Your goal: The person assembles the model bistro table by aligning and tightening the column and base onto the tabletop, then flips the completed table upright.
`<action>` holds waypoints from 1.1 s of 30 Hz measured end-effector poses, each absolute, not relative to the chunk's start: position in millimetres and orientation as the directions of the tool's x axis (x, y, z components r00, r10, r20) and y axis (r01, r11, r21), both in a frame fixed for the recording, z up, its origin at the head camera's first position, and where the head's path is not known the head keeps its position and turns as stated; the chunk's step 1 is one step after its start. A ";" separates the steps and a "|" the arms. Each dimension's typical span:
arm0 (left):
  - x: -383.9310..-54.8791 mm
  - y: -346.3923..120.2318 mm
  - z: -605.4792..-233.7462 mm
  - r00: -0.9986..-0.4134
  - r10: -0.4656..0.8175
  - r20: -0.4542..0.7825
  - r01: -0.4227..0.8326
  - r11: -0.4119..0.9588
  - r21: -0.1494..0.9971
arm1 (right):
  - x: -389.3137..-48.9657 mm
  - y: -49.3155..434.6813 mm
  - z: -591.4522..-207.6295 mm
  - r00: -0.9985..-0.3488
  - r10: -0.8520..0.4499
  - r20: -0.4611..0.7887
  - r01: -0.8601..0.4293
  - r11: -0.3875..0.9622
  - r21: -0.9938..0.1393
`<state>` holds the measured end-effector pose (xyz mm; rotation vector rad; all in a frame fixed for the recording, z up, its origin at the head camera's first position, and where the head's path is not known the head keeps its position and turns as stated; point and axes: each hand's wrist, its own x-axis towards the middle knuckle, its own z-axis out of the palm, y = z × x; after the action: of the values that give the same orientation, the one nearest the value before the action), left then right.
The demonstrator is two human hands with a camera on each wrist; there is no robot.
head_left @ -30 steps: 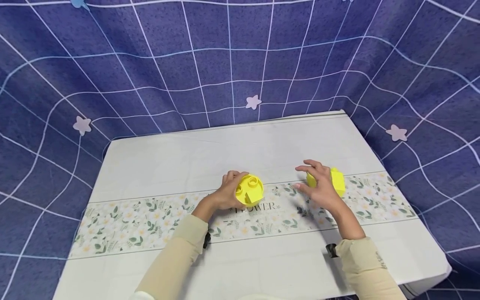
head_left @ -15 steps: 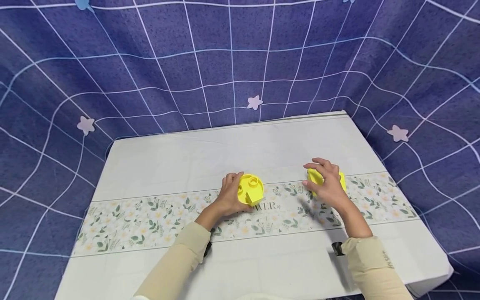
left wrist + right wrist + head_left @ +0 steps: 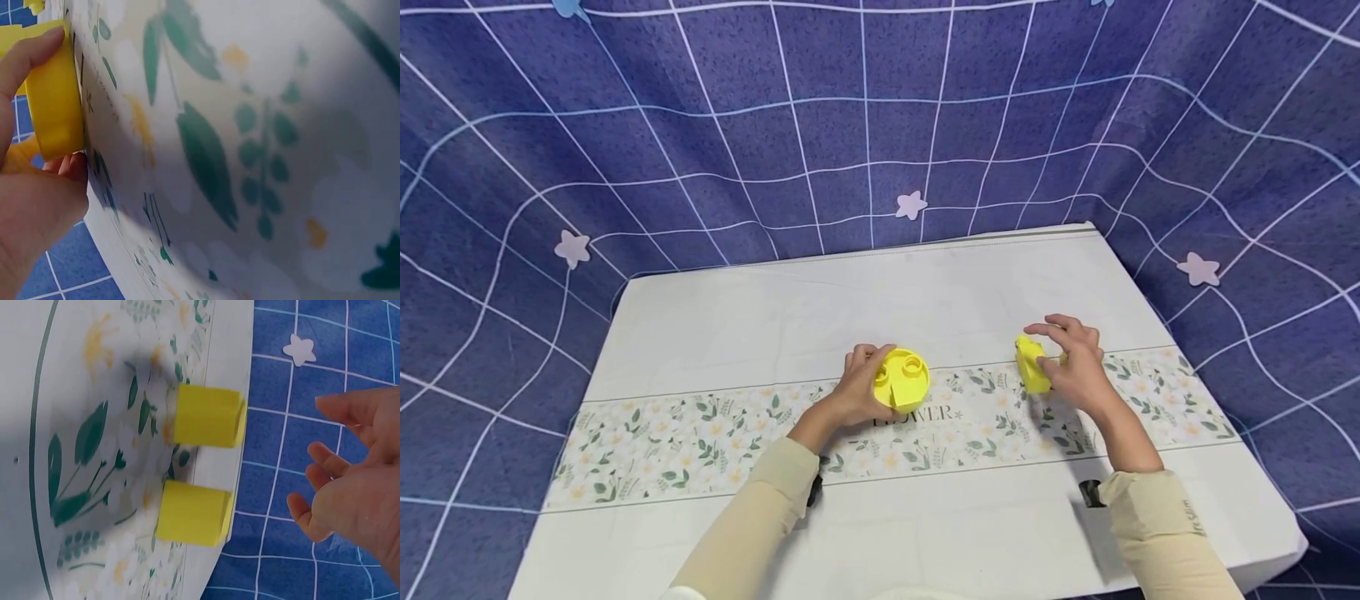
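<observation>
My left hand [image 3: 852,392] grips a round yellow plastic piece [image 3: 913,393] by its left side. Two raised rings and a wedge-shaped block show on its top face. In the left wrist view the thumb lies along the rim of this yellow piece [image 3: 57,103], with fingertips beneath it, close to the cloth. My right hand [image 3: 1077,367] hovers with spread, bent fingers and holds nothing. Below it stands a yellow block [image 3: 1032,367]; a second one is mostly hidden behind the hand. The right wrist view shows both, an upper yellow block [image 3: 207,417] and a lower yellow block [image 3: 192,514], apart from the fingers.
A white tablecloth [image 3: 760,317] with a floral band [image 3: 700,442] covers the table. Behind and at both sides hangs a blue curtain [image 3: 820,133] with a white grid and stars. A black wrist device [image 3: 1091,493] sits under the right cuff.
My right hand has moved to the right, from over the left yellow block toward the other one, uncovering the left block. The left hand keeps its grip on the round piece, almost still.
</observation>
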<state>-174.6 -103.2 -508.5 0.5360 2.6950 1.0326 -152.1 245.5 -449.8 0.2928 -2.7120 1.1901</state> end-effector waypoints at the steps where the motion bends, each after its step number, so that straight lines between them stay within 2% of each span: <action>1: -174.3 -103.3 -508.4 -0.914 0.400 -0.067 0.255 0.694 0.674 | -152.2 246.4 -450.2 -0.967 -0.111 0.231 -0.244 0.678 -0.694; 7: -168.2 -98.3 -507.8 -0.935 0.348 -0.064 0.224 0.723 0.653 | -155.1 249.3 -450.8 -0.963 -0.115 0.243 -0.244 0.758 -0.605; 16: -163.0 -90.8 -509.9 -0.960 0.274 -0.048 0.184 0.753 0.632 | -159.8 253.7 -450.9 -0.954 -0.165 0.251 -0.280 0.793 -0.541; 26: -178.6 -99.6 -500.9 -0.912 0.399 -0.096 0.250 0.726 0.641 | -161.3 260.2 -455.4 -0.949 -0.175 0.261 -0.291 0.803 -0.520; 33: -171.1 -96.9 -502.8 -0.929 0.362 -0.071 0.234 0.726 0.647 | -160.0 262.9 -458.1 -0.945 -0.191 0.264 -0.298 0.837 -0.460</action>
<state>-171.1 -96.9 -502.8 0.4778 2.7366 0.9879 -160.0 262.9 -458.1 0.3781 -2.8090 0.7526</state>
